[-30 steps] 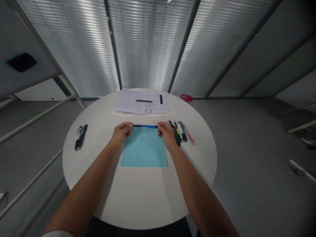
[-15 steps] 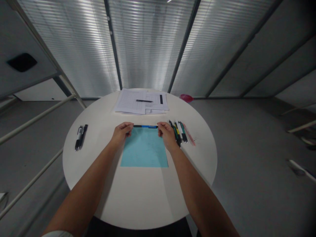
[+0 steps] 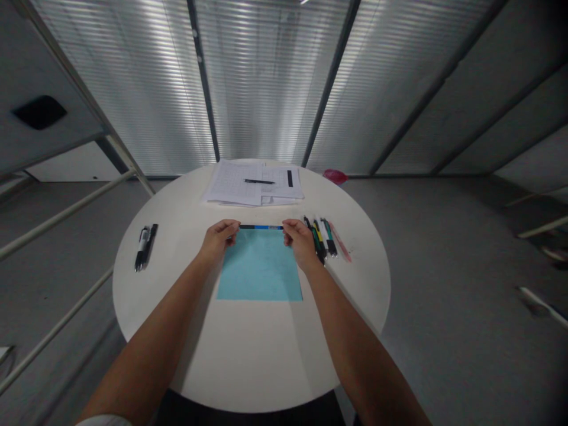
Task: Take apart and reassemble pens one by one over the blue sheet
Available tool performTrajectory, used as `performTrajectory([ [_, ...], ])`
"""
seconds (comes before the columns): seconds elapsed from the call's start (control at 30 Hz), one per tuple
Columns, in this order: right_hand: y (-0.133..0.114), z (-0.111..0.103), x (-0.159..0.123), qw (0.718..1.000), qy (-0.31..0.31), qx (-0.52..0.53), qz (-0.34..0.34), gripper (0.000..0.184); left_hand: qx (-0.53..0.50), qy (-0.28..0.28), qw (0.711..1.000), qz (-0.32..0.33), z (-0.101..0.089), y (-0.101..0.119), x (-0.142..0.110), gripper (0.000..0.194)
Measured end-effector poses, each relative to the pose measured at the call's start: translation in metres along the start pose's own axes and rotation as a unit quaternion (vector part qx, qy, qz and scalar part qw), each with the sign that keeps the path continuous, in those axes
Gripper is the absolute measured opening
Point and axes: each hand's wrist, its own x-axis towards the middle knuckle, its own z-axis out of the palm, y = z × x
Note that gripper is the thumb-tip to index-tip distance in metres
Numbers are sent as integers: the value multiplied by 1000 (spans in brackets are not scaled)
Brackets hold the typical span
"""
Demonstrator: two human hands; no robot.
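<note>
A blue and black pen (image 3: pixel 261 227) spans the gap between my two hands, lying level from left to right. Its black end is pinched by my left hand (image 3: pixel 220 235), whose fingers are closed. At the other end my right hand (image 3: pixel 300 238) grips the pen between thumb and fingers. Below the pen a light blue square sheet (image 3: pixel 261 269) lies flat on the table, with its far edge close to the pen. Whether pen and sheet touch I cannot tell. Both tips of the pen are hidden by my fingers.
Just right of my right hand lie several pens (image 3: pixel 326 236) in a row. Two pens (image 3: pixel 145 247) rest at the left of the round white table (image 3: pixel 248 361). Toward the back, a black pen (image 3: pixel 259 181) lies on stacked printed papers (image 3: pixel 235 192).
Between my fingers the pen has rolled a little: its clip no longer shows and printed marks do. Both hands stay in the same place.
</note>
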Motion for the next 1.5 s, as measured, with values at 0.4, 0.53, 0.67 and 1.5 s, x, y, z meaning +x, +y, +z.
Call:
performTrajectory([
  [0.4, 1, -1, 1, 1000, -3, 3, 1, 21, 6, 8, 1000, 5, 0, -2, 0, 25],
  [0.53, 1, -1, 0, 1000, -5, 3, 2, 21, 8, 2, 1000, 9, -1, -3, 1, 23],
  [0.67, -1, -1, 0, 1000, -5, 14, 5, 21, 9, -3, 1000, 16, -1, -4, 1, 22],
  [1.5, -7, 4, -3, 999, 2, -41, 0, 29, 8, -7, 1000, -2, -2, -4, 2, 24],
])
